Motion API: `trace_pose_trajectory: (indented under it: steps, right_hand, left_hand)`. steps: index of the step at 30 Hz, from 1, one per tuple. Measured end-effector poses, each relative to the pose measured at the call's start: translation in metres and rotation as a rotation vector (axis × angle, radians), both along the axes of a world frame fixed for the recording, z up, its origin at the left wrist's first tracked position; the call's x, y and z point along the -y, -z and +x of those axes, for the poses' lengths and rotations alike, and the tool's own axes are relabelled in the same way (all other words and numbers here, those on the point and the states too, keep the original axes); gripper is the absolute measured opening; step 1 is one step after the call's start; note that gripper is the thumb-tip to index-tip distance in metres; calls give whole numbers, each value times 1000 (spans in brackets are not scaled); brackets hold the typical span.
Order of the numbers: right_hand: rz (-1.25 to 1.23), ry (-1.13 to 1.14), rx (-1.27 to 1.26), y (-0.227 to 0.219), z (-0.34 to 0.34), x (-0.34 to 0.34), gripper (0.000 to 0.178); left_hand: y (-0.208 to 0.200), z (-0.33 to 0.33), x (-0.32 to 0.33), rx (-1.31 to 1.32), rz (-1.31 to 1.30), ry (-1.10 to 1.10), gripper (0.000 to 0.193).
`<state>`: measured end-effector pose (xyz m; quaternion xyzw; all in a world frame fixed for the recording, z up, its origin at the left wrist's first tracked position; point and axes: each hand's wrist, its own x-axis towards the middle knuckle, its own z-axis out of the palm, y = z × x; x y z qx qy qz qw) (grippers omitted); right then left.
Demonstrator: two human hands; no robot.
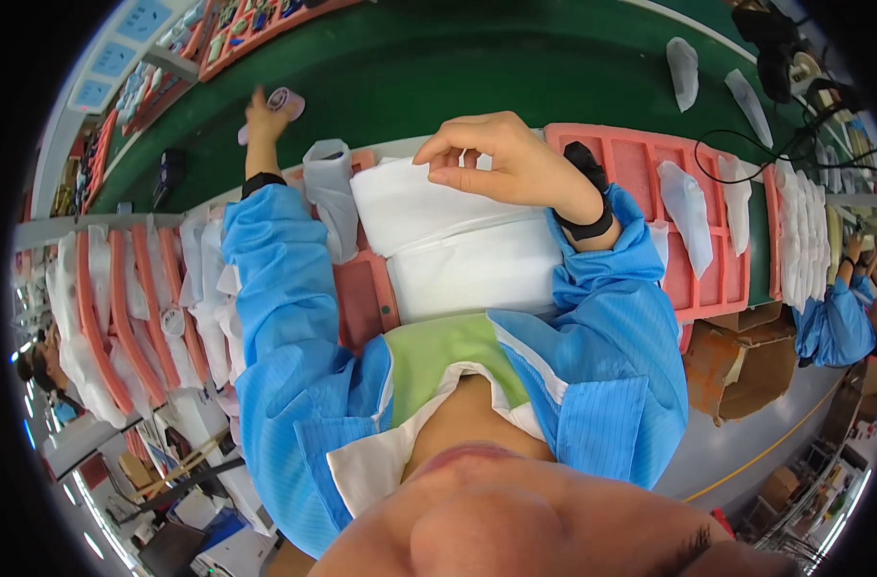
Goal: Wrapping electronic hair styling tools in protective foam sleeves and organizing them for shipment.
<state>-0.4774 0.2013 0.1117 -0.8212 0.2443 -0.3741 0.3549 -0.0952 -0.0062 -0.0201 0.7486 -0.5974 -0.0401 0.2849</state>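
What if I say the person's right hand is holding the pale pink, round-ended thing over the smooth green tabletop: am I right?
Not quite: the head view shows the left hand holding the pale pink, round-ended thing over the smooth green tabletop. The right hand is over the flat white sheets.

No readable wording anywhere in this view, folks! Look past the left grip (268, 117), up and off to its left: three blue labels line a pale frame (82, 69). There's the top label (142, 17), then the middle label (113, 58), and here's the bottom label (92, 93), sitting closest to level with that grip. Small dark marks dot their faces, and they're simply too tiny and blurred to make out!
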Motion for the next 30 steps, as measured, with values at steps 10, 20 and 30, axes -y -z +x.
trace_pose_trajectory:
  steps: [10,20,30]
  right_hand:
    - [-86,259,-17,12,-9,11,26]
    - [-290,737,-255,35,-2,26,56]
    - [-247,744,-166,22,-50,41,52]
  left_hand:
    - [-58,-63,-25,-422,563,402,71]
    - [-124,-220,-171,-471,59,848,69]
    - [-78,-265,-196,-441,-129,761,53]
